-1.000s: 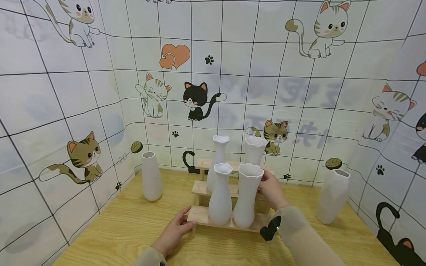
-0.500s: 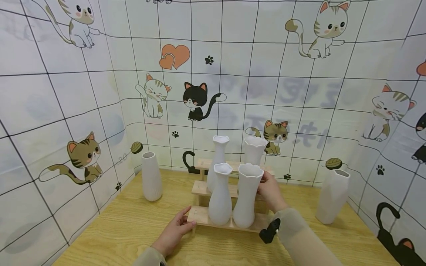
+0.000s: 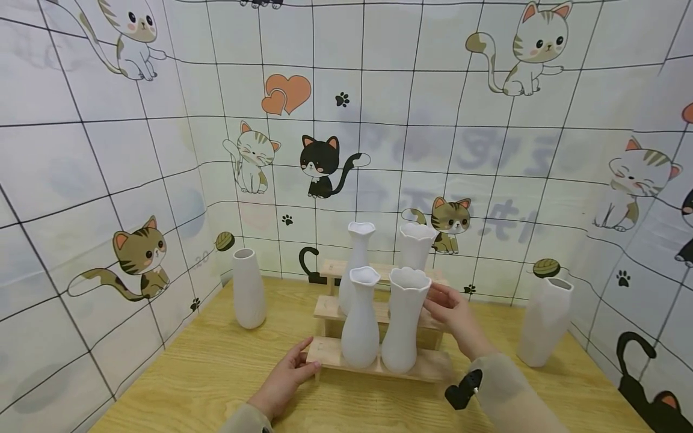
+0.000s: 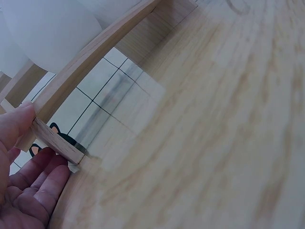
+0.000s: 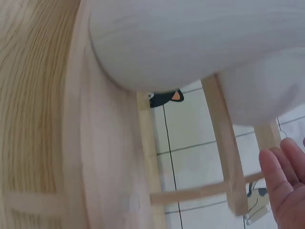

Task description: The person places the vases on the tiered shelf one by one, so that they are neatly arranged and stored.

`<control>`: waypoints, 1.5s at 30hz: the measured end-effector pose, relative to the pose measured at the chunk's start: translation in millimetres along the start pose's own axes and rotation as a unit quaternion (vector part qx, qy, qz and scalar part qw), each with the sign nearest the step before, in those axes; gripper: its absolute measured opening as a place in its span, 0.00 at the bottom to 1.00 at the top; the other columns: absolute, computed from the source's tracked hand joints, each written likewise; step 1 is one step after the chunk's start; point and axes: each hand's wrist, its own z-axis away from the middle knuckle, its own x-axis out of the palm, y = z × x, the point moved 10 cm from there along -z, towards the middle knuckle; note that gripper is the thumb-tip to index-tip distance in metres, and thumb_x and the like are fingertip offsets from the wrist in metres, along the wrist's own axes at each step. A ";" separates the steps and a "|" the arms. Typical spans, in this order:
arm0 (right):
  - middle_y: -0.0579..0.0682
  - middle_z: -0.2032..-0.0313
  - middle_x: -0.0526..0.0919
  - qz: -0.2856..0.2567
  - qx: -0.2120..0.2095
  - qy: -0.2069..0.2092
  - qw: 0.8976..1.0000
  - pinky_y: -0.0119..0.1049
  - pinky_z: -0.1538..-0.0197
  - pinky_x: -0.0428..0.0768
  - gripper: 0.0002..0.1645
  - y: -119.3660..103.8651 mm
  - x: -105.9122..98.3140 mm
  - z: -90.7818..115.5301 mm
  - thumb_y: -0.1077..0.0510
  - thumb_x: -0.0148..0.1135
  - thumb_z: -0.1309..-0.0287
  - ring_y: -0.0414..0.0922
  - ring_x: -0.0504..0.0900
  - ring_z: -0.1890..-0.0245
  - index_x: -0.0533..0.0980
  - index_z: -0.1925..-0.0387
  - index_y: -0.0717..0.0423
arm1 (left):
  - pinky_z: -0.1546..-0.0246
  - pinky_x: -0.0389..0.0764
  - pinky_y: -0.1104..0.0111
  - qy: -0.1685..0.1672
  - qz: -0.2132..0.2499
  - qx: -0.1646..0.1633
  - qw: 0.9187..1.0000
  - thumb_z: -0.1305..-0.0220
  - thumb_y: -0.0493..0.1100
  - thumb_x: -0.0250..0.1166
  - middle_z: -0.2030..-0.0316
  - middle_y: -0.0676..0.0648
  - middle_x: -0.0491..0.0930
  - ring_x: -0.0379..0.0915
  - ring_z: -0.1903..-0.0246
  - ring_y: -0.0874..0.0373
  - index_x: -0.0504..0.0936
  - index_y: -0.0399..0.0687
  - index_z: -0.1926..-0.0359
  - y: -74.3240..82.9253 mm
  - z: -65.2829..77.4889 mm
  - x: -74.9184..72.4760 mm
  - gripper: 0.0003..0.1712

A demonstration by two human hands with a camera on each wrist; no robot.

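A three-step wooden stand (image 3: 433, 364) holds several white vases. On its lowest step are a slim-necked vase (image 3: 360, 337) at left and a wide-mouthed scalloped vase (image 3: 400, 337) at right. Behind them, on the middle step, stand another slim-necked vase (image 3: 358, 246) and another scalloped vase (image 3: 415, 246), both partly hidden. My left hand (image 3: 284, 376) grips the left end of the lowest step, thumb against the board and fingers by the leg (image 4: 59, 143). My right hand (image 3: 455, 313), fingers extended, is beside the rear scalloped vase; the right wrist view shows a gap between them.
A ribbed white vase (image 3: 249, 294) stands on the table (image 3: 206, 373) at left. A faceted white vase (image 3: 544, 325) stands at right, beyond my right forearm. Cat-print walls (image 3: 379, 150) enclose the table at the back and sides.
My right hand has shifted right, away from the rear scalloped vase, and its fingers have loosened. The left hand keeps its grip on the stand, and the vases stay put.
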 end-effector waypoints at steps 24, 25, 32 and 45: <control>0.57 0.44 0.71 0.092 0.081 0.140 0.983 0.25 0.59 0.75 0.50 74.4 -130.0 45.9 0.36 0.58 0.39 0.22 0.70 0.66 0.56 0.30 0.66 | 0.48 0.72 0.57 0.006 -0.008 -0.007 1.000 0.36 0.53 0.64 0.48 0.42 0.72 0.69 0.53 0.54 0.50 0.44 0.25 -0.1 0.9 -0.7 0.47; 0.53 0.47 0.74 0.093 0.091 0.159 0.979 0.26 0.60 0.76 0.49 78.3 -138.1 48.8 0.35 0.58 0.40 0.22 0.70 0.67 0.58 0.31 0.65 | 0.48 0.72 0.57 0.005 -0.007 -0.007 1.000 0.35 0.53 0.64 0.48 0.42 0.72 0.69 0.53 0.54 0.50 0.44 0.25 0.0 0.9 -0.6 0.47; 0.25 0.77 0.74 0.026 0.160 0.288 0.944 0.27 0.69 0.75 0.29 104.6 -189.4 73.1 0.34 0.61 0.43 0.24 0.73 0.75 0.77 0.53 0.51 | 0.48 0.72 0.58 0.002 -0.003 -0.004 1.000 0.35 0.53 0.64 0.49 0.42 0.72 0.69 0.53 0.54 0.50 0.45 0.25 0.4 0.6 0.2 0.46; 0.67 0.37 0.64 0.077 0.188 0.367 0.908 0.45 0.56 0.74 0.55 121.8 -222.1 89.8 0.31 0.57 0.44 0.61 0.67 0.45 0.55 0.30 0.66 | 0.50 0.72 0.59 0.004 -0.003 -0.004 1.000 0.35 0.53 0.64 0.50 0.42 0.72 0.69 0.54 0.54 0.50 0.45 0.25 -1.8 -0.5 -0.5 0.46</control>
